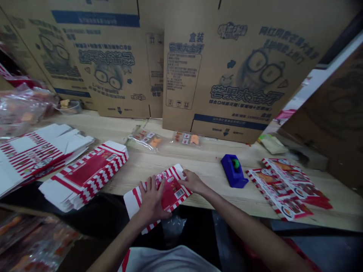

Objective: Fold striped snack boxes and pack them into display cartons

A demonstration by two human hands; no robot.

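Observation:
A flat red-and-white striped carton lies tilted at the near edge of the wooden table, its near corner jutting past the edge. Across its left half rests my left hand, palm down with the fingers spread. My right hand pinches the carton's right end, thumb and fingers closed at its border. To the left sits a stack of matching flat cartons. A blue tape dispenser with a green core stands to the right of my right hand.
Large cardboard boxes wall off the table's back. Two clear snack packets lie before them. Printed red packs lie at the right. More unfolded cartons and plastic bags fill the left. Bagged goods sit low at left.

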